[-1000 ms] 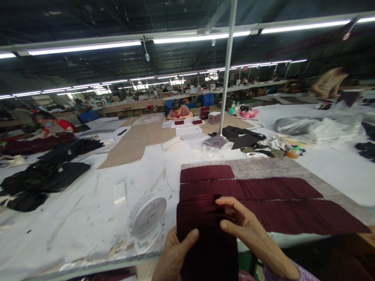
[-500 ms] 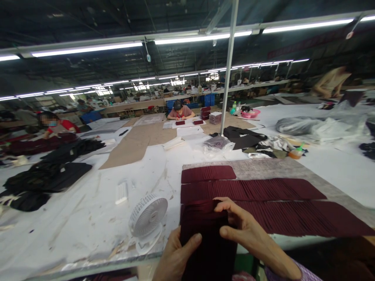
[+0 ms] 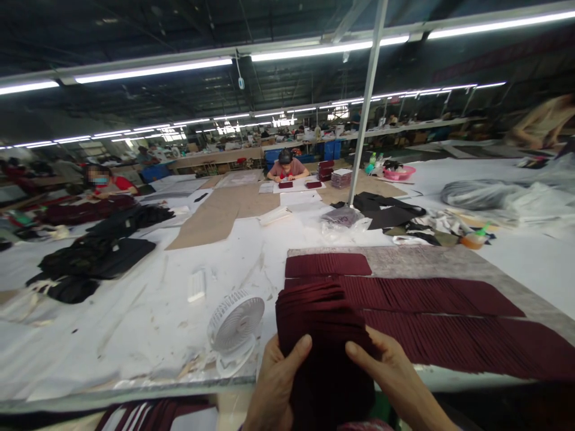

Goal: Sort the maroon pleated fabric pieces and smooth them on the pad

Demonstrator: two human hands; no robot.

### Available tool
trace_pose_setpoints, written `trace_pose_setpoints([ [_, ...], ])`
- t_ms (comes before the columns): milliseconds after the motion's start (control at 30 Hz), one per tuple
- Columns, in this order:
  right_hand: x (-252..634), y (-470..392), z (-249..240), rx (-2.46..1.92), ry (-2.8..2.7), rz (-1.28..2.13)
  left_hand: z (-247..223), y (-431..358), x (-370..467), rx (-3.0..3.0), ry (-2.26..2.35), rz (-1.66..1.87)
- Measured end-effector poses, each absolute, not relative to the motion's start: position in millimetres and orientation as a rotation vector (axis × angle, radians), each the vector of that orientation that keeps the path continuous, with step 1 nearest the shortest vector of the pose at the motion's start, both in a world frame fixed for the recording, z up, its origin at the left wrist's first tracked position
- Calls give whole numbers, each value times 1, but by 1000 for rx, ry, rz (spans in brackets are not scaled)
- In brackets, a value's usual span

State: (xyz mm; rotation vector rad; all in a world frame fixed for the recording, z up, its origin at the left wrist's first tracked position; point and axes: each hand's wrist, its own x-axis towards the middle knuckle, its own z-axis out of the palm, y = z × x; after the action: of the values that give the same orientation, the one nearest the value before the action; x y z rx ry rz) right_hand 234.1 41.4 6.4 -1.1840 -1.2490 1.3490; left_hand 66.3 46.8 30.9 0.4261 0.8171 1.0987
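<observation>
A stack of dark maroon fabric pieces [image 3: 323, 335] is held upright between my two hands at the table's near edge, its top layers slightly fanned. My left hand [image 3: 278, 380] grips its left side, thumb on the front face. On the right side, my right hand [image 3: 390, 365] holds it too, thumb on the face and fingers behind, partly hidden. Beyond and to the right, rows of overlapping maroon pieces [image 3: 431, 296] lie on a grey patterned board [image 3: 413, 258].
A white fan [image 3: 236, 329] stands left of the stack on the white-covered table [image 3: 171, 323]. Black fabric [image 3: 126, 257] lies at the left. A metal pole [image 3: 366, 108] rises past clear plastic bags. Across the table a person [image 3: 288, 167] bends over maroon pieces.
My right hand has moved from the stack's top edge down to its right side. The top layers now look more fanned and raised. The view has shifted slightly left.
</observation>
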Motion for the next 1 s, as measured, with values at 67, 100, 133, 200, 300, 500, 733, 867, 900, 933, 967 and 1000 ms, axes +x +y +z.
trace_pose_setpoints([
  [67, 234, 42, 8, -1205, -1231, 1313, 30, 46, 68, 417, 797, 1094],
  [100, 234, 41, 10, -1205, -1218, 1316, 30, 45, 68, 413, 785, 1093],
  [133, 234, 41, 12, -1199, -1209, 1325, 30, 45, 68, 412, 776, 1092],
  [200, 233, 40, 15, -1193, -1198, 1330, 29, 45, 69, 417, 773, 1090],
  [300, 232, 38, 17, -1192, -1206, 1323, 30, 45, 68, 423, 781, 1086],
  [500, 233, 39, 15, -1165, -1226, 1347, 28, 44, 67, 431, 777, 1077],
  [733, 233, 38, 13, -1165, -1225, 1357, 26, 43, 69, 438, 823, 1089],
  [867, 233, 37, 12, -1176, -1240, 1356, 27, 43, 69, 411, 849, 1098],
  [900, 234, 38, 12, -1167, -1245, 1358, 27, 43, 69, 407, 853, 1098],
  [933, 235, 39, 11, -1148, -1245, 1348, 27, 43, 68, 409, 851, 1096],
  [967, 236, 40, 11, -1128, -1241, 1322, 27, 43, 67, 419, 842, 1093],
  [1000, 238, 41, 11, -1112, -1233, 1281, 27, 43, 66, 435, 830, 1086],
])
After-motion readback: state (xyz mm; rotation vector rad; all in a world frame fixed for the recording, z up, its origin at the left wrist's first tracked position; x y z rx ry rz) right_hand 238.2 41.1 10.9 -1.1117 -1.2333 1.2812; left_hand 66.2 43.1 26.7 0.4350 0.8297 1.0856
